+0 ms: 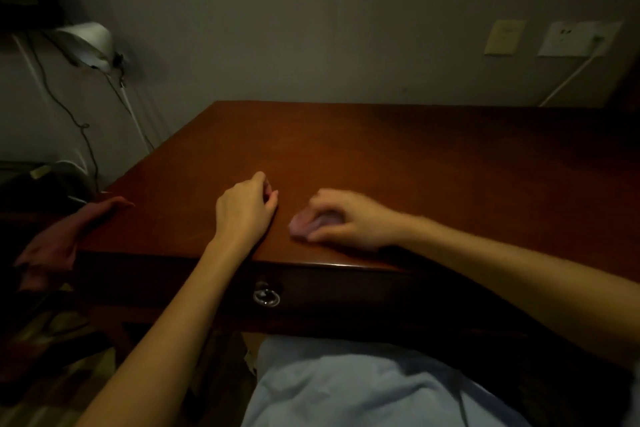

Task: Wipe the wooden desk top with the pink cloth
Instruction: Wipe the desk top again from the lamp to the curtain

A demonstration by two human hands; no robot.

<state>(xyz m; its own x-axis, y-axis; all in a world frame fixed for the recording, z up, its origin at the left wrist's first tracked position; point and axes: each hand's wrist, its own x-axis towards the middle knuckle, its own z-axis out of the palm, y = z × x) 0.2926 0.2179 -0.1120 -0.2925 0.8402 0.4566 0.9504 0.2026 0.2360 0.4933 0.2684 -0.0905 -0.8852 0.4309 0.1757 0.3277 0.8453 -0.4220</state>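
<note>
Right hand wiping with the pink cloth
Its fingers curl over the bunched cloth, which pokes out just beyond the fingertips, on the wooden desk top. The left hand rests beside it, loosely curled, empty. I'd press flat and sweep overlapping strokes outward from the hand.
</note>
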